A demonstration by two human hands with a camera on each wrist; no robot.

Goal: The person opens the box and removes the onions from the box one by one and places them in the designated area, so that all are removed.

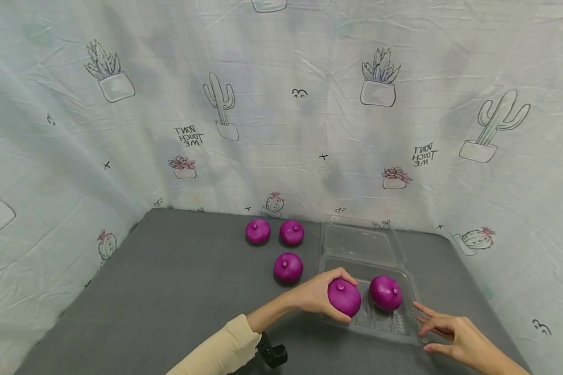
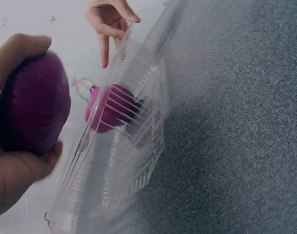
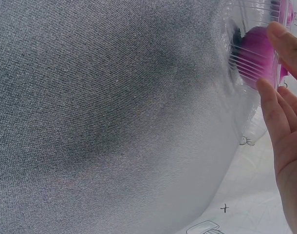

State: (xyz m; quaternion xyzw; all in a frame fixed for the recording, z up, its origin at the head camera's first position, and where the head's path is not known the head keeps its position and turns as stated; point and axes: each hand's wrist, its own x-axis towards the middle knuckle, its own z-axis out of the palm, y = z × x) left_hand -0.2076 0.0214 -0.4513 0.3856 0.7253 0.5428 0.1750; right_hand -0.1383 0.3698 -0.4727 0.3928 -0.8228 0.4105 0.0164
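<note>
My left hand (image 1: 320, 295) grips a purple onion (image 1: 344, 298) between thumb and fingers. The left wrist view shows this onion (image 2: 36, 102) raised above the rim of a clear plastic clamshell container (image 2: 139, 165). Inside the container's right half rests another purple onion (image 1: 386, 293), tilted with its stem end toward the right. Fairly straight fingers of my right hand (image 1: 455, 333) touch the container's right edge. In the right wrist view, the right thumb and fingertips (image 3: 263, 87) lie by the container's wall, with the onion (image 3: 255, 58) seen through the plastic.
Three more purple onions stand on the grey cloth-covered table (image 1: 178, 291): two at the back (image 1: 258, 232) and one nearer (image 1: 288, 269), left of the container. The container's clear lid (image 1: 361, 242) lies folded back behind it. A white curtain (image 1: 281, 104) with plant drawings surrounds the table.
</note>
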